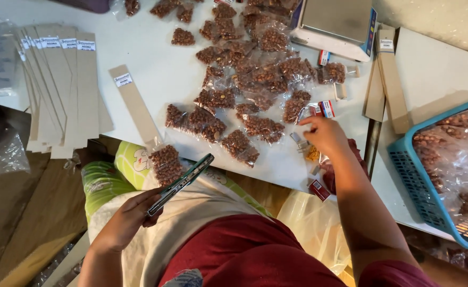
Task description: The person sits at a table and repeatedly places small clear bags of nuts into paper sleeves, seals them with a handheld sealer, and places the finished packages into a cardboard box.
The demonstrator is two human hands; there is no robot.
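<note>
Small clear plastic bags of brown nuts lay scattered across the white worktop — light, crinkly, slippery, I judged; best pinched at a sealed edge. My right hand rested among them, fingers curled, grip hidden. My left hand clasped a slim dark phone.

Far right – digital scale. Far left – fanned cardboard strips with white labels. Right edge – blue basket of bagged nuts. Near left – green patterned cushion.
</note>
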